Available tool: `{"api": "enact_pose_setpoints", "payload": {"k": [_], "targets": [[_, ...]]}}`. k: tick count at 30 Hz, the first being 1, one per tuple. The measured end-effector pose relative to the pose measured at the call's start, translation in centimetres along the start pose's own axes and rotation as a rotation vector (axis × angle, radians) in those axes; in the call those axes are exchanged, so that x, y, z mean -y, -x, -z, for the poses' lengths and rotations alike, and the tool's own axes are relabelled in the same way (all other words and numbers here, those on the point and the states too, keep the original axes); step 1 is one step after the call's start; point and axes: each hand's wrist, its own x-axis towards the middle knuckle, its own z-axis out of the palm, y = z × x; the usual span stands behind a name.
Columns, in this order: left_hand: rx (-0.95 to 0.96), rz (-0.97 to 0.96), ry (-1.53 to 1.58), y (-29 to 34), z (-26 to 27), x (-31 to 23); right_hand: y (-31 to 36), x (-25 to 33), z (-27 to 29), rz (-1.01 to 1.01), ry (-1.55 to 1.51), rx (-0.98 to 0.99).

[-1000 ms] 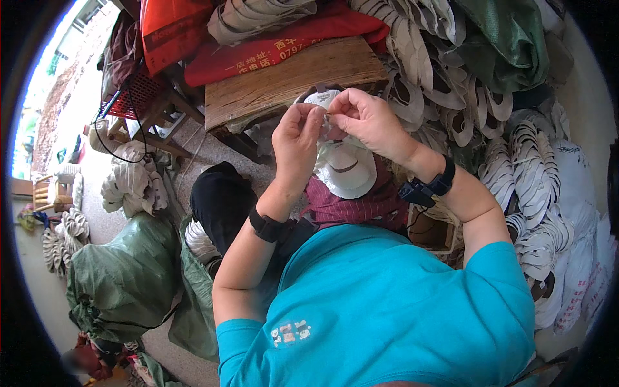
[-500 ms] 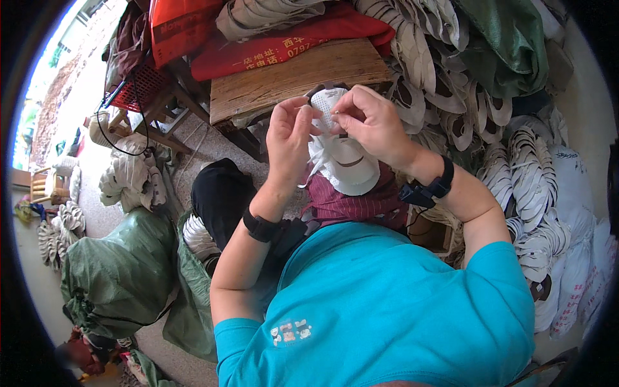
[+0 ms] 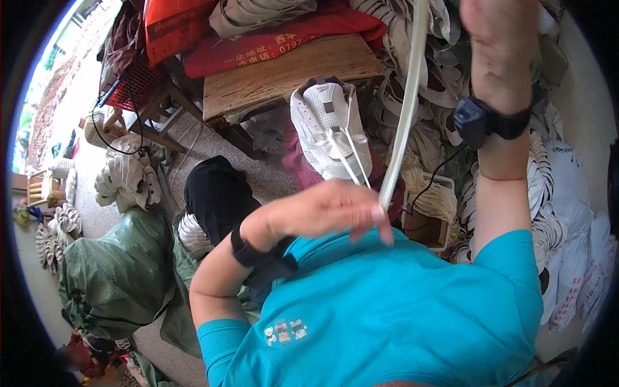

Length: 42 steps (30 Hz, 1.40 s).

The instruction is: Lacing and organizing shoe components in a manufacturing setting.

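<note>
A white shoe [image 3: 311, 115] with a perforated tongue sits on maroon cloth at my lap, its toe toward me. White laces [image 3: 335, 145] cross its front and run down behind my left hand. In front of my belly, my left hand [image 3: 332, 209] is closed, its fingertips blurred, at the lower end of a pale lace [image 3: 406, 116]. That strand looks broad and close, rising steeply out of the top edge. My right hand [image 3: 500, 39] is lifted high at the upper right. Its fingers are cut off by the picture's edge, so what they hold is hidden.
A wooden bench [image 3: 290, 71] stands beyond the shoe, with a red bag [image 3: 284, 45] on it. Bundles of pale shoe parts [image 3: 548, 187] crowd the right side. A white bin [image 3: 438, 226] with cords stands right of my lap. Green sacks [image 3: 119, 274] lie at left.
Both hands have left the shoe's tongue. My right hand has swung up and right, my left has come down toward my belly. A long lace now stretches upward between them.
</note>
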Motion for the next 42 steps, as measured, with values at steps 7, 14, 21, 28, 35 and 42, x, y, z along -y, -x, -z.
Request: {"api": "enact_pose_setpoints", "payload": {"k": [7,14,21,28,35,42], "targets": [[-0.784,-0.341,-0.360,1.3,2.6,-3.9,7.6,-6.2,1.0,-0.098,0.754,0.508],[-0.861,-0.473,-0.093,-0.9,5.9,-2.9,19.0,-5.5,-1.8,-0.354,0.567,0.889],[-0.914,-0.428,-0.102,-1.4,6.0,-3.3,21.9,-6.8,-3.5,-0.156,0.778,0.910],[-0.813,-0.584,-0.016,-0.5,5.1,-5.2,23.3,-7.1,-4.2,-0.101,0.679,0.785],[-0.662,-0.667,0.024,-0.1,3.9,-8.2,24.5,-6.4,-4.5,-0.004,0.809,0.707],[-0.755,-0.614,0.122,-0.3,0.0,-11.1,25.5,-5.7,-2.7,-0.212,0.468,0.524]]}}
